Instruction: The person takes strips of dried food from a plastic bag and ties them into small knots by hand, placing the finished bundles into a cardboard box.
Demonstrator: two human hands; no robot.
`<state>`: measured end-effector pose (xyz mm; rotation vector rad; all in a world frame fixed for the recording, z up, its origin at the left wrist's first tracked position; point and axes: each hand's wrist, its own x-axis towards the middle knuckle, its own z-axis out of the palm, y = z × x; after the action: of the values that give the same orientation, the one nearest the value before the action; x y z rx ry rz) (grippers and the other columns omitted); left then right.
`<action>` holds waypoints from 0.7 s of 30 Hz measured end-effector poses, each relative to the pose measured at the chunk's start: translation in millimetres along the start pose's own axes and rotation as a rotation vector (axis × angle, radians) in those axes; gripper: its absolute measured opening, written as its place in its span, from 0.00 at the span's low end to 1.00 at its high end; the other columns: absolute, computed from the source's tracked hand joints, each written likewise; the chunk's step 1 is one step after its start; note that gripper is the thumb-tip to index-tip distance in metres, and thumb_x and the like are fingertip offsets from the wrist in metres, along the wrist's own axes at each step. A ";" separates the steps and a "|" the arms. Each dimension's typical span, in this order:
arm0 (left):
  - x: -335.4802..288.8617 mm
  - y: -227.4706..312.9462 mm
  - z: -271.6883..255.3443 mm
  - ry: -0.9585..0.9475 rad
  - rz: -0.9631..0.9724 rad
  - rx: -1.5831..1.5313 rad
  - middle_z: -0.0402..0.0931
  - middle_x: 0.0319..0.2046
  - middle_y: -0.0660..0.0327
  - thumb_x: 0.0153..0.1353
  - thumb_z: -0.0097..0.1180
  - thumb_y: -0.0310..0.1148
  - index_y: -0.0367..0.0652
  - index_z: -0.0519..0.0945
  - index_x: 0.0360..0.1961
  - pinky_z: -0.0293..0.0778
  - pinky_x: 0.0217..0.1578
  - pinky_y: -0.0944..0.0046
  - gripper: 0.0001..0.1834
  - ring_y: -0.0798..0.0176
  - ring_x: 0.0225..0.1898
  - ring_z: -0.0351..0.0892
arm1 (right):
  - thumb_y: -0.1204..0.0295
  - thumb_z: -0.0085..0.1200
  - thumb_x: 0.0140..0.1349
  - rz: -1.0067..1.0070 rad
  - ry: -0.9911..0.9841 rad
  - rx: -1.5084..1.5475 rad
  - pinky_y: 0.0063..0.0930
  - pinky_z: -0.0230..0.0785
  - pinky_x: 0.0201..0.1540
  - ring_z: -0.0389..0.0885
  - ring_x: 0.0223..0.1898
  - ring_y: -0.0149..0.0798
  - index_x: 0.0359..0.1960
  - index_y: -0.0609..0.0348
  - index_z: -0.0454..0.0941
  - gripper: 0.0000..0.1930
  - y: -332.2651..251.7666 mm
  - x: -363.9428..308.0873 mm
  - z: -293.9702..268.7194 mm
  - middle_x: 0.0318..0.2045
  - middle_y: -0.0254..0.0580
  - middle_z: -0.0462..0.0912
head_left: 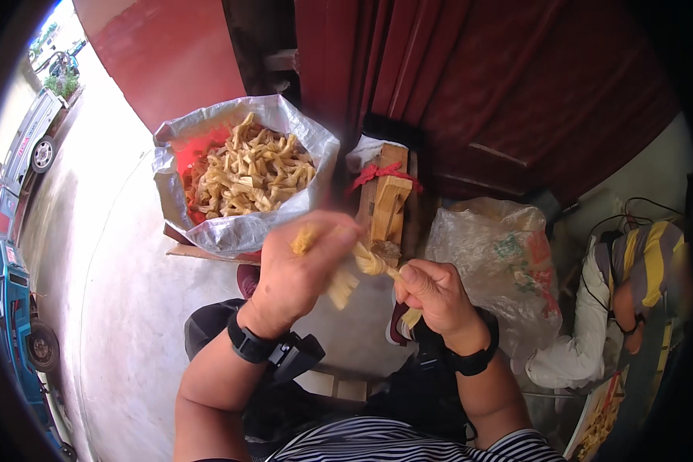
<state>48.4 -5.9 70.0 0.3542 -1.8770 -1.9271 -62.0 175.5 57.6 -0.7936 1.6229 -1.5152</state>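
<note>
A pale yellow, soft-looking strip with a knot (pixel 371 262) in it stretches between my hands, in front of a wooden block. My right hand (pixel 439 300) pinches one end between thumb and fingers, and a short tail pokes out below. My left hand (pixel 304 258), blurred by motion, is curled at the other side of the knot. Yellow material shows at its fingers, and a flared piece (pixel 343 290) hangs beneath it. Ahead to the left, a whitish plastic sack (pixel 242 240) with a red inner lining holds a heap of similar knotted yellow pieces (pixel 254 173).
The wooden block (pixel 390 204), tied with a red cloth strip (pixel 377 174), stands ahead of my hands. A clear plastic bag (pixel 489 254) lies to its right. Dark red doors (pixel 470 85) rise behind. Another person (pixel 627 300) sits far right; parked vehicles (pixel 15 296) line the far left.
</note>
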 end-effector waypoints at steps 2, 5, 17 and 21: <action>-13.8 4.5 -2.8 -0.012 -0.134 -0.094 0.76 0.38 0.62 0.62 0.57 0.37 0.30 0.78 0.41 0.68 0.35 0.73 0.17 0.72 0.32 0.71 | 0.58 0.48 0.68 0.013 0.081 0.012 0.17 0.54 0.23 0.61 0.19 0.20 0.22 0.60 0.76 0.20 -3.4 -12.8 9.9 0.16 0.25 0.67; -41.4 -2.5 -0.5 -0.118 -0.127 -0.132 0.77 0.33 0.65 0.58 0.63 0.46 0.31 0.74 0.50 0.70 0.37 0.73 0.29 0.73 0.36 0.74 | 0.61 0.51 0.67 -0.008 0.123 -0.028 0.16 0.49 0.20 0.58 0.17 0.18 0.23 0.60 0.77 0.18 -2.3 -31.6 20.5 0.13 0.24 0.65; -114.5 6.4 3.8 -0.197 -0.291 -0.311 0.75 0.27 0.67 0.60 0.61 0.34 0.36 0.78 0.44 0.69 0.30 0.73 0.15 0.75 0.28 0.72 | 0.61 0.48 0.69 0.149 0.013 0.305 0.13 0.52 0.22 0.61 0.20 0.18 0.28 0.60 0.77 0.17 12.0 -112.3 53.8 0.19 0.25 0.70; -133.6 8.8 19.1 -0.297 -0.330 -0.317 0.74 0.26 0.67 0.56 0.65 0.33 0.36 0.77 0.41 0.67 0.26 0.75 0.16 0.75 0.24 0.70 | 0.59 0.49 0.68 0.154 0.040 0.282 0.13 0.56 0.25 0.62 0.21 0.18 0.30 0.60 0.78 0.17 13.2 -122.1 73.8 0.22 0.25 0.73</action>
<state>157.8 73.4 65.0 0.3050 -1.7223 -2.5792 64.8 242.3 58.5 -0.4763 1.4222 -1.6107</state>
